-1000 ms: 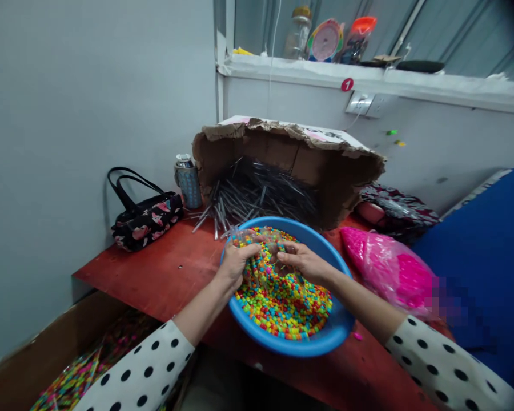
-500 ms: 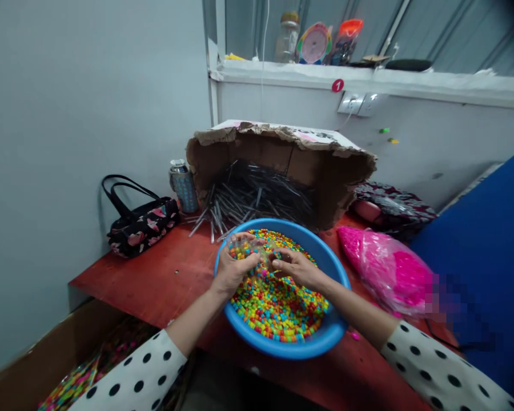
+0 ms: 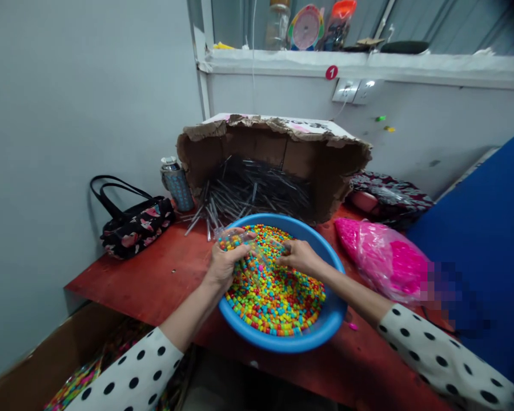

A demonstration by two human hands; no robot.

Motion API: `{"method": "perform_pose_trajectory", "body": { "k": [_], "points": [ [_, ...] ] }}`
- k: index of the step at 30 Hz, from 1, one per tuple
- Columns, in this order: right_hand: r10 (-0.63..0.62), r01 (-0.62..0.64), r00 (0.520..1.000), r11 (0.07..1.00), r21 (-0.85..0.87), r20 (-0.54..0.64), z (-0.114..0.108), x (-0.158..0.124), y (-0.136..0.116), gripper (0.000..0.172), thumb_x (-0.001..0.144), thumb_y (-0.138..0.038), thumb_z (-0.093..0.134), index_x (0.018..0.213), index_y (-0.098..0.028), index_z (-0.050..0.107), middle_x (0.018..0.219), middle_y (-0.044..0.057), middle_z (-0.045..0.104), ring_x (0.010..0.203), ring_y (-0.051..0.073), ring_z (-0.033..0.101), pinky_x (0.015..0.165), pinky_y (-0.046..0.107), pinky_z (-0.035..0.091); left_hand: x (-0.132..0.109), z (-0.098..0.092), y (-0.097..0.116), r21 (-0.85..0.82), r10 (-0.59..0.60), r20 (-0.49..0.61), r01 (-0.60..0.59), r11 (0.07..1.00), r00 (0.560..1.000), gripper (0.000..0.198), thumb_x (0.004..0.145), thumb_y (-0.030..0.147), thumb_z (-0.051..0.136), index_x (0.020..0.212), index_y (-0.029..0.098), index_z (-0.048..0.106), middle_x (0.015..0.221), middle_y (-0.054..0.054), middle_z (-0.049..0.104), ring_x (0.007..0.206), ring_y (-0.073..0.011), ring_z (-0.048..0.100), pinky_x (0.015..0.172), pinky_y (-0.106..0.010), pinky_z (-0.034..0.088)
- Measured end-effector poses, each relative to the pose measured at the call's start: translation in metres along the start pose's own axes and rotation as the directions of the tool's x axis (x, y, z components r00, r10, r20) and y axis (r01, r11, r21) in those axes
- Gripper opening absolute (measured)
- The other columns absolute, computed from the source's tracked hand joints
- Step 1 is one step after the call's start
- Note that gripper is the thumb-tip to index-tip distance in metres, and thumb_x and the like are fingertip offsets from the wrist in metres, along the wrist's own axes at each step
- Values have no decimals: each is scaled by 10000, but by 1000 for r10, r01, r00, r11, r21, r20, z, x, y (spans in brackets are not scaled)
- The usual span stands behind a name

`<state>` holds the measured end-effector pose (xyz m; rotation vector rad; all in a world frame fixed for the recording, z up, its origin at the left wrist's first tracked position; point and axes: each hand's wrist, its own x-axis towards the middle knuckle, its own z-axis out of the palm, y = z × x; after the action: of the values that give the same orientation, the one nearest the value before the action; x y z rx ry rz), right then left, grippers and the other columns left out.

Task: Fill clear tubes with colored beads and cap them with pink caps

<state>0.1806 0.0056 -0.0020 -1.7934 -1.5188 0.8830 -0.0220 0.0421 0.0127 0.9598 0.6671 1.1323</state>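
A round blue basin (image 3: 278, 345) holds a heap of small beads (image 3: 274, 308) in red, yellow, orange, green and blue. Over its left side, my left hand (image 3: 223, 264) is closed around a bunch of clear plastic tubes (image 3: 233, 240) with coloured beads showing in them. The tubes point toward the basin's middle, where their ends blur into the beads. My right hand (image 3: 302, 260) is over the basin's right half, fingers bent and pressed together close to the tube ends. What its fingertips hold, if anything, is hidden.
Behind the basin, a torn cardboard box (image 3: 278, 145) spills clear tubes onto the red table (image 3: 154, 279). A floral handbag (image 3: 137, 228) and a flask (image 3: 177, 185) stand left. To the right lies a bag of pink pieces (image 3: 385, 260). More beads (image 3: 75, 385) are below left.
My right hand has moved slightly away from the left hand, with its fingers more closed. The left hand keeps hold of the tubes. The whole view has shifted slightly.
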Motion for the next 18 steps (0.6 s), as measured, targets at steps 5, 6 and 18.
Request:
{"method": "perform_pose_trajectory", "body": {
  "k": [5, 6, 18],
  "points": [
    [-53, 28, 995, 958, 286, 80, 5, -10, -19, 244, 727, -350, 630, 890, -169, 635, 498, -31, 566, 343, 69, 403, 359, 209, 276, 0, 0, 1, -30, -16, -3, 16, 999, 1000, 433, 580, 157, 731, 988, 175, 590, 937, -45, 705, 570, -131, 642, 572, -261, 525],
    [-68, 22, 990, 939, 342, 122, 8, -12, -24, 292, 720, -363, 637, 942, -174, 626, 516, -38, 571, 335, 65, 396, 349, 205, 279, 0, 1, 1, -45, -27, 4, 27, 999, 1000, 431, 581, 156, 730, 988, 178, 589, 933, -40, 704, 568, -131, 641, 578, -268, 528],
    [165, 67, 957, 672, 738, -237, -45, -37, -1, 310, 660, -421, 693, 827, -173, 612, 679, -1, 677, 326, 34, 388, 269, 162, 213, 9, 3, 11, 33, -237, -191, 248, 968, 952, 448, 474, 151, 783, 884, 278, 653, 709, 43, 706, 567, -193, 646, 440, -294, 561]
  ]
}}
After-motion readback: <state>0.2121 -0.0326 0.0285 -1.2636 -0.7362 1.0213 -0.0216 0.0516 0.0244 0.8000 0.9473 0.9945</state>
